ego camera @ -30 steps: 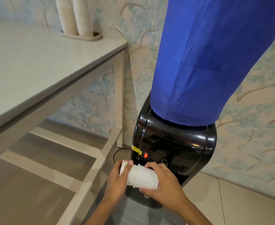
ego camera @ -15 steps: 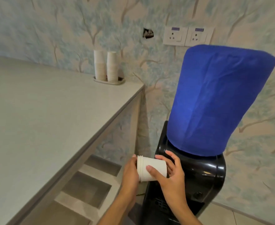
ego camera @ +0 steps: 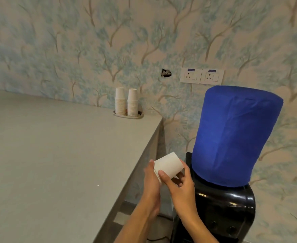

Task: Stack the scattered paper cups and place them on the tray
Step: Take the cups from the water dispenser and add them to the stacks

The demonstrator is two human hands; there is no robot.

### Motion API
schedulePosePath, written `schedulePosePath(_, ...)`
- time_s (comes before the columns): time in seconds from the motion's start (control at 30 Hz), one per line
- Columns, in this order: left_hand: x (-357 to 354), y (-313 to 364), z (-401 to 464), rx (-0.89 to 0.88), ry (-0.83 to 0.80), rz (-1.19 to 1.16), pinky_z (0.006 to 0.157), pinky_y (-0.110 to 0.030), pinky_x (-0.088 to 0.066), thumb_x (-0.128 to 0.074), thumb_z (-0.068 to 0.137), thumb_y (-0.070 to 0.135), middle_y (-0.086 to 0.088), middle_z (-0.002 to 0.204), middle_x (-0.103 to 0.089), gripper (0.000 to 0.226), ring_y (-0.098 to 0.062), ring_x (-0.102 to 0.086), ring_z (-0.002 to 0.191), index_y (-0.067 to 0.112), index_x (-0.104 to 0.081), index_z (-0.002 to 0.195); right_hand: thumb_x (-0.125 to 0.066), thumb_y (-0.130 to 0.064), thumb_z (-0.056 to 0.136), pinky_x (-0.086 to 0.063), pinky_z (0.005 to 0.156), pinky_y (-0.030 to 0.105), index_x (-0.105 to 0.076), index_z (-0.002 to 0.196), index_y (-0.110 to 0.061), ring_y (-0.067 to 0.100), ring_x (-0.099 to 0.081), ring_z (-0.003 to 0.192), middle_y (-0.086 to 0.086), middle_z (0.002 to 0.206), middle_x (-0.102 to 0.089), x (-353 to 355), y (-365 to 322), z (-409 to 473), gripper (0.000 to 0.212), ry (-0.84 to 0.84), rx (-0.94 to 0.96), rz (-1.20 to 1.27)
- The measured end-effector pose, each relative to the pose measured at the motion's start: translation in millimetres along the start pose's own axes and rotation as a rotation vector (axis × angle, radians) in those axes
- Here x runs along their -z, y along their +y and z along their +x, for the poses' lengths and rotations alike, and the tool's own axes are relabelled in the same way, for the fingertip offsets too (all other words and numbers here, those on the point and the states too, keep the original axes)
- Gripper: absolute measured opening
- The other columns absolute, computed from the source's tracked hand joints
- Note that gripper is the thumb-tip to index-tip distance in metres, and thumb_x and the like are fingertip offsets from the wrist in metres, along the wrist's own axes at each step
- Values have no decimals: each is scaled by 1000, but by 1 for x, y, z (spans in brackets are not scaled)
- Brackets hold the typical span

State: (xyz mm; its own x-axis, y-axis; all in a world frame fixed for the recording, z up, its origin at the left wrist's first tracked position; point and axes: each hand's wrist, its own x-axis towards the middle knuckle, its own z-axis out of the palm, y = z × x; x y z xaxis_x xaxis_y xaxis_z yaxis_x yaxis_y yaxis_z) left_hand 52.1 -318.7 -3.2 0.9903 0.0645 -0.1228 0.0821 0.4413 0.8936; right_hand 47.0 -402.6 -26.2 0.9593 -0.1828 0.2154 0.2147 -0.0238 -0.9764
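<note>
I count two hands of mine, my left hand [ego camera: 151, 183] and my right hand [ego camera: 181, 188], and between them one white bundle of paper cups [ego camera: 168, 165]; how many cups are nested in it I cannot tell. On the tray [ego camera: 128, 116] stand two tall cup stacks, the left stack [ego camera: 120, 101] and the right stack [ego camera: 132, 101], each of many cups, too fine to count. There is one tray and one grey table [ego camera: 56, 155]. On the wall I see two socket plates [ego camera: 202, 76] and one dark hole [ego camera: 166, 73]. One black water dispenser [ego camera: 221, 213] carries one blue-covered bottle [ego camera: 235, 135].
</note>
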Motion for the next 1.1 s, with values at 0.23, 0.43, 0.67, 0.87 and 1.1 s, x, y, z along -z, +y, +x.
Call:
schedulePosePath(0.23, 18, 48, 51, -68, 42, 91, 72, -29, -51, -31, 104, 43, -17, 118, -59, 41, -27, -60, 107, 13, -36, 132, -80, -51, 54, -54, 94, 38, -38, 132, -36, 13, -63, 108, -6, 118, -62, -40, -29, 43, 90, -122, -34, 18)
schedulePosePath(0.43, 32, 75, 131, -81, 20, 234, 102, -40, -49, -28, 101, 57, -14, 131, -57, 58, -26, -58, 117, 16, -34, 141, -87, -26, 68, -57, 81, 24, -45, 134, -25, 12, -63, 105, -2, 120, -63, -72, -33, 122, 78, -182, -2, 1)
schedulePosePath(0.67, 52, 112, 212, -263, 62, 624, 100, -34, -35, -15, 97, 64, -4, 141, -51, 68, -20, -50, 124, 21, -40, 144, -91, -30, 63, -53, 84, 26, -44, 138, -23, 15, -61, 108, -5, 125, -58, -113, -42, 235, 90, -170, 140, -162)
schedulePosePath(0.87, 102, 112, 281, -360, 181, 1137, 90, -31, -43, -38, 97, 58, -4, 130, -64, 53, -18, -59, 109, 17, -61, 121, -92, -35, 60, -54, 90, 40, -48, 133, -18, 21, -62, 109, 3, 128, -61, -142, -41, 350, 87, -119, 230, -298)
schedulePosePath(1.1, 154, 117, 333, -464, 232, 1548, 87, -32, -43, -49, 96, 47, -3, 118, -69, 41, -21, -64, 99, 17, -63, 119, -88, -44, 61, -51, 91, 45, -48, 129, -17, 26, -61, 112, 5, 128, -62, -184, -34, 461, 84, -43, 254, -447)
